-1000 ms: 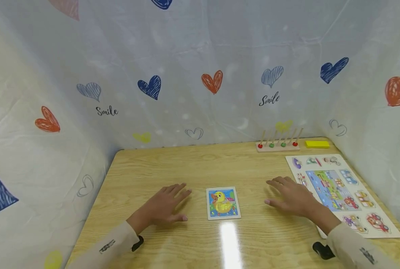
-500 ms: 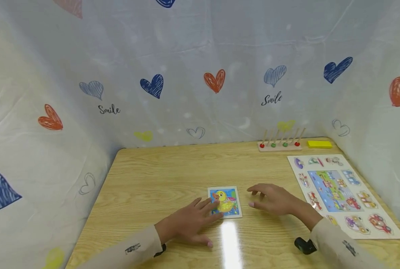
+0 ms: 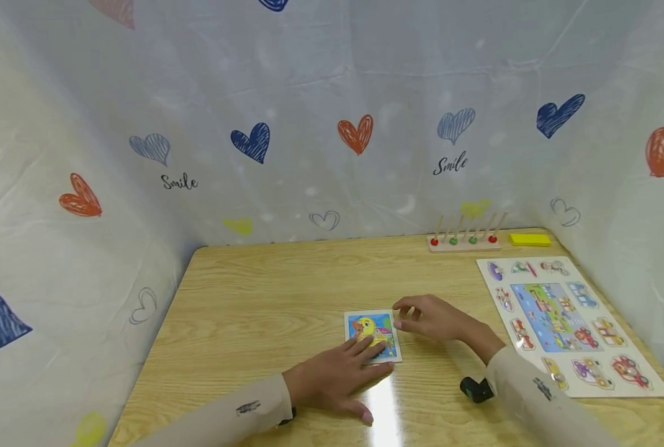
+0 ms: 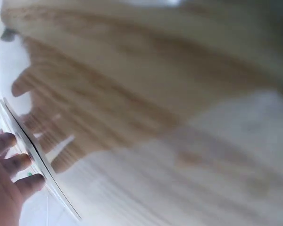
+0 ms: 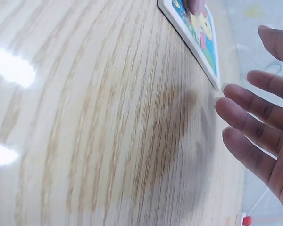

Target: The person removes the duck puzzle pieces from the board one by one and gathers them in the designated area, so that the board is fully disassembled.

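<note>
A small square puzzle board with a yellow duck picture [image 3: 370,324] lies flat on the wooden table. Across its lower left part, my left hand [image 3: 340,375] is laid with fingers spread, covering some of the duck. In the left wrist view, those fingers [image 4: 23,162] reach over the thin edge of the duck puzzle [image 4: 47,172]. My right hand [image 3: 435,318] is beside the board's right edge, fingers loosely bent and holding nothing. From the right wrist view, its fingertips [image 5: 236,94] come close to a corner of the duck puzzle [image 5: 208,44]; whether they touch is unclear.
At the right of the table [image 3: 265,292] lies a large puzzle board [image 3: 569,390] with vehicle pieces. Behind it are a peg rack [image 3: 463,245] with red and green beads and a yellow block [image 3: 530,239]. Heart-printed white sheeting [image 3: 298,186] stands behind and along the sides.
My left hand has moved right from bare table onto the duck puzzle. My right hand has moved left, up to the puzzle's right edge. The puzzle lies in about the same place.
</note>
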Motion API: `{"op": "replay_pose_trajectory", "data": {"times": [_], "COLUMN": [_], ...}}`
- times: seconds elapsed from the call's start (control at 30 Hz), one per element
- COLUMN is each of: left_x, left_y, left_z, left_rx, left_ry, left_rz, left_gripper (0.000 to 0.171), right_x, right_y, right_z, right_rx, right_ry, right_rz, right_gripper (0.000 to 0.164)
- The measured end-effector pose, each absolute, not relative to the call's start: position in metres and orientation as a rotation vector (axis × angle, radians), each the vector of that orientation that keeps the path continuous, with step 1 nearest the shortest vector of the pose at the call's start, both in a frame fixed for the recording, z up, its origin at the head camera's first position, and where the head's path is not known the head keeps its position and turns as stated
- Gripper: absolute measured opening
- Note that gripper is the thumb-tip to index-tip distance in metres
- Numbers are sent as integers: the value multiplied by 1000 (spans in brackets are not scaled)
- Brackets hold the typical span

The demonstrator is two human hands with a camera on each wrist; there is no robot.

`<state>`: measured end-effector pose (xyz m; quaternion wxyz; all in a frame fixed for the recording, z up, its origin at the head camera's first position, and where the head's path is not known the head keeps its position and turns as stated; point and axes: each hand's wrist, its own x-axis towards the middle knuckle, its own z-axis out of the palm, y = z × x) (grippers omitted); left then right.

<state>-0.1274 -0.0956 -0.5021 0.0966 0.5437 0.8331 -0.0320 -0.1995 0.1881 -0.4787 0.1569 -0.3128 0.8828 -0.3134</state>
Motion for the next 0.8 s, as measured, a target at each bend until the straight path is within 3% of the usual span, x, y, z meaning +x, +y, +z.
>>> {"op": "replay_pose_trajectory", "data": {"times": [0.8], "left_x": [-147], "left_y": [-96], "left_z": [-495], "left_rx": [1562], "left_ry": [2445], "left_rz": [-198], "left_gripper": [93], "right_x": [-231], "right_y": [159], "right_z": [-480], "right_rx": [-921], "right_ry": [2414], "right_rz": [-913], "right_gripper": [38]}}
